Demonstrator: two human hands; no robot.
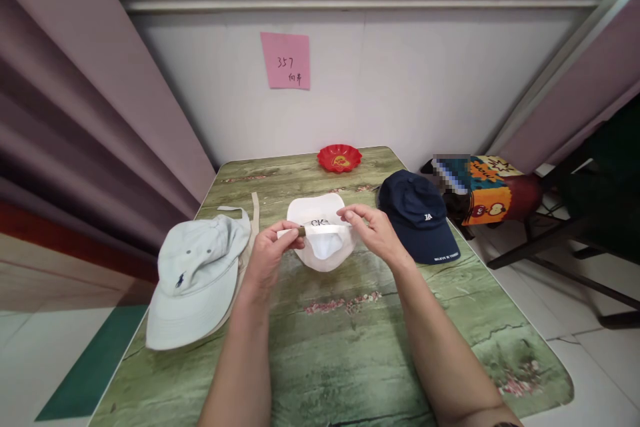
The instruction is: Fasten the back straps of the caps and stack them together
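Note:
A white cap with dark "CK" lettering lies at the middle of the green wood-patterned table, its back strap towards me. My left hand pinches the end of the strap at the cap's left side. At the right side, my right hand has thumb and forefinger closed at the cap's edge by the strap. A pale blue cap with a small dark logo rests on the table's left part, over a beige strap. On the right lies a navy cap with white lettering.
A red scalloped dish stands at the table's back edge. Behind it, a pink note is stuck to the white wall. Purple curtains hang on both sides. Right of the table are a stool with a colourful cover and dark chair legs.

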